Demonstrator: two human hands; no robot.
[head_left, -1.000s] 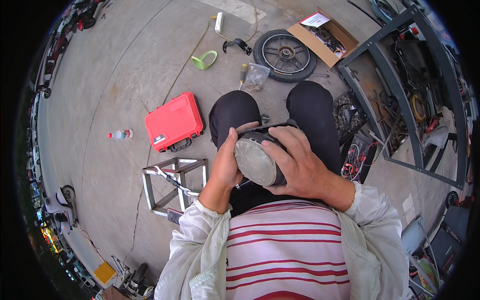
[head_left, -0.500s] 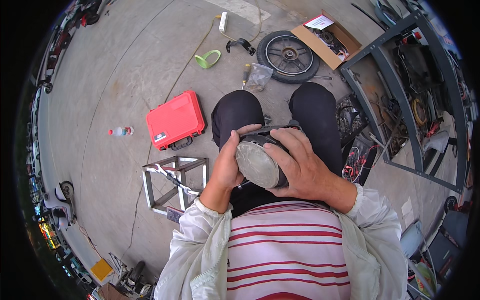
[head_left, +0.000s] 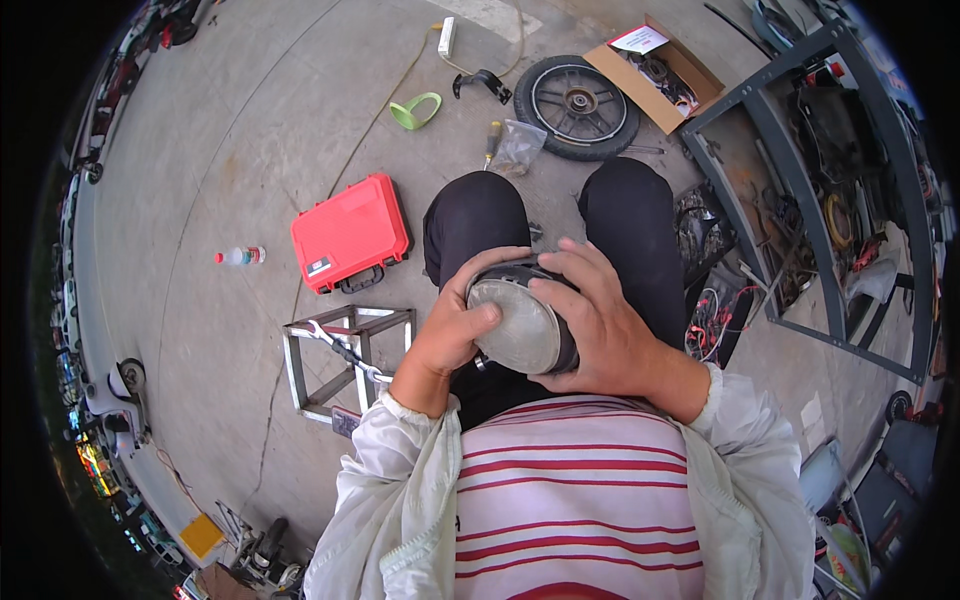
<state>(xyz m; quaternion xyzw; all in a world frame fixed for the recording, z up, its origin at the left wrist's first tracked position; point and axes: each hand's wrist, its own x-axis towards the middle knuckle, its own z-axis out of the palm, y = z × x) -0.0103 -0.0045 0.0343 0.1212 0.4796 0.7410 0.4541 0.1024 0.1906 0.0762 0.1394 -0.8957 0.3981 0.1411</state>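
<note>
A round headlamp (head_left: 520,332) with a scuffed, cloudy lens and a black housing is held above my lap, its lens tilted up toward me. My left hand (head_left: 447,328) grips its left side, the thumb lying on the lens and the fingers curving round the far rim. On the opposite side my right hand (head_left: 612,330) clasps the housing, with the thumb under the near edge. Some of its fingers are raised and spread near the top rim. The back of the lamp is hidden by my hands.
Ahead lie a spoked wheel with tyre (head_left: 577,107), a screwdriver (head_left: 493,142), a plastic bag (head_left: 519,147) and an open carton (head_left: 628,82). A red case (head_left: 350,232), a metal frame (head_left: 350,365) and a bottle (head_left: 241,257) are leftward. A grey rack (head_left: 770,125) stands right.
My left thumb has moved from the lamp's side onto the lens. The right fingers have lifted and spread a little at the far rim. The lamp has barely shifted.
</note>
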